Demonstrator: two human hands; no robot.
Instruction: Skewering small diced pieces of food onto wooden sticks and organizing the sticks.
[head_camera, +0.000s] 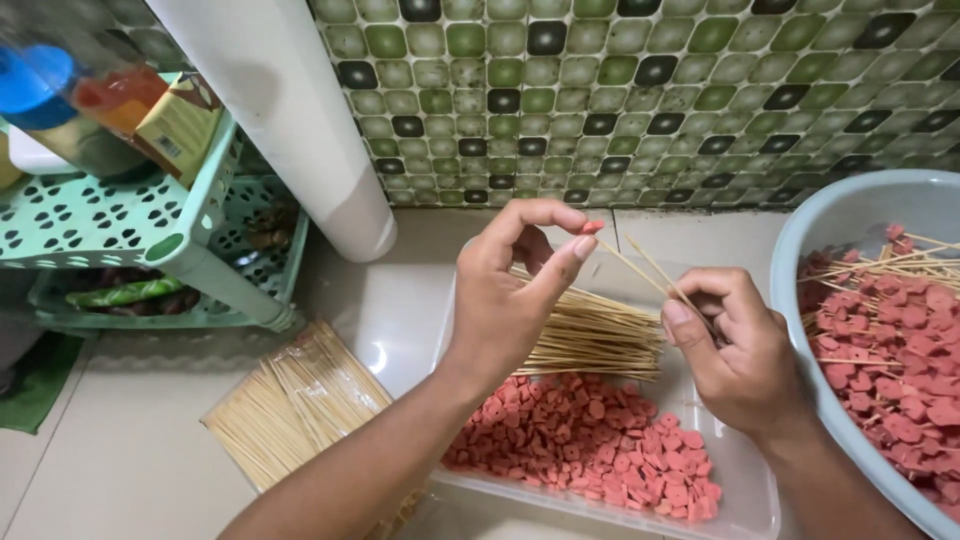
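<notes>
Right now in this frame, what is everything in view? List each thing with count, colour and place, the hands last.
sausage slice: one, pink-red, pinched in the left fingertips
skewers: two, pale wood, held in the right hand
loose skewer pile: many, pale wood, in the tray's far half
sausage slices: many, pink-red, in the tray's near half
tray: one, clear plastic, on the floor
basin: one, grey-blue, right edge, holding loaded skewers
skewer packet: one, clear wrap, left of the tray
rack: one, mint green, upper left
pipe: one, white, against the wall
tiled wall: green, black and white, behind
left hand: raised over the tray
right hand: beside the basin
</notes>
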